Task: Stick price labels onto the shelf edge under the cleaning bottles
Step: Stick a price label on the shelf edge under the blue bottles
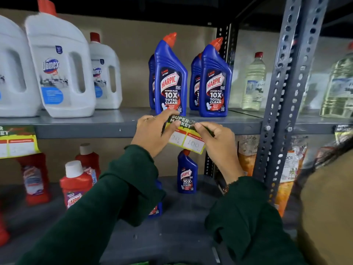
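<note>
A green and yellow price label (pixel 188 139) reading "Super Market" is held against the grey shelf edge (pixel 86 129), just below two blue Harpic bottles (pixel 170 77). My left hand (pixel 152 133) grips its left side, thumb on the top. My right hand (pixel 215 138) pinches the upper right corner. The label hangs slightly tilted, its lower half below the edge. Both sleeves are dark green.
Another label (pixel 18 140) hangs on the same shelf edge at far left under white Domex jugs (pixel 59 69). A perforated steel upright (pixel 282 96) stands to the right, with clear bottles (pixel 254 83) beyond. Red and blue bottles stand on the lower shelf (pixel 172 222).
</note>
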Motion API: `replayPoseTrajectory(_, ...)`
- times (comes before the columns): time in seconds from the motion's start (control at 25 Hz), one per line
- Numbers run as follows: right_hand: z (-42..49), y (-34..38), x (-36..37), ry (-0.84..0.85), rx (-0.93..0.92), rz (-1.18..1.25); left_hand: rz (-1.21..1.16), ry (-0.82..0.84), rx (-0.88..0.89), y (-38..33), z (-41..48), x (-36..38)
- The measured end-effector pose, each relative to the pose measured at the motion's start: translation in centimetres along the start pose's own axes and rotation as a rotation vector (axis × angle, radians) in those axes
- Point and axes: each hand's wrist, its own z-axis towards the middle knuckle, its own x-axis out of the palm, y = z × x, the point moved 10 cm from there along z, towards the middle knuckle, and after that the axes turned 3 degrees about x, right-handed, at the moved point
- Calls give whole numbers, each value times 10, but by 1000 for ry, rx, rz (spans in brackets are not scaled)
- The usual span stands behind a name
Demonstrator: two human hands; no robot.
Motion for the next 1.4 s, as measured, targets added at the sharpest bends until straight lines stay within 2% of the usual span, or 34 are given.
replayPoseTrajectory(0.12, 3, 14, 8, -10, -198, -162, -69, -37, -64, 5, 0, -8)
replayPoseTrajectory(0.24, 7, 12, 9, -34, -288, -174, -92, -20, -82, 10, 1, -7)
replayPoseTrajectory(0.4, 10, 5, 8, -29, -280, -142, 85, -33, -60, 7, -1, 0)
replayPoseTrajectory(0.6, 10, -1, 9, -27, -223, -143, 89, -70, -56, 5, -5, 2)
replayPoseTrajectory(0.8, 6, -1, 13, -71, -265, -202, 162, -25, -6, 6, -6, 7)
replayPoseTrajectory(1.24, 10, 7, 0, -261, -289, -148, 83, -227, -123, 10, -2, -2)
replayPoseTrajectory(1.4, 10, 6, 3, -240, -298, -116, 97, -228, -116, 10, -2, -1)
